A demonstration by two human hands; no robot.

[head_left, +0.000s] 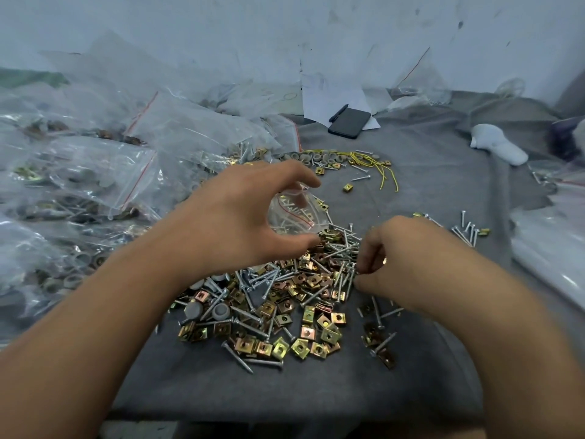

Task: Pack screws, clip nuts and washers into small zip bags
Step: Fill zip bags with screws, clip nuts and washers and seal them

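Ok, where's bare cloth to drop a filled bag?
Bare grey cloth lies between the phone, the yellow wires and the white cap, also along the near edge below the loose pile. The left side is crowded with the filled bags.

I'm looking at a makeshift hardware-packing bench: a table under grey felt cloth [427,172], loose silver screws and brass clip nuts [285,299] at centre, filled clear zip bags [95,172] at nine o'clock, scuffed white wall [285,33] at twelve.
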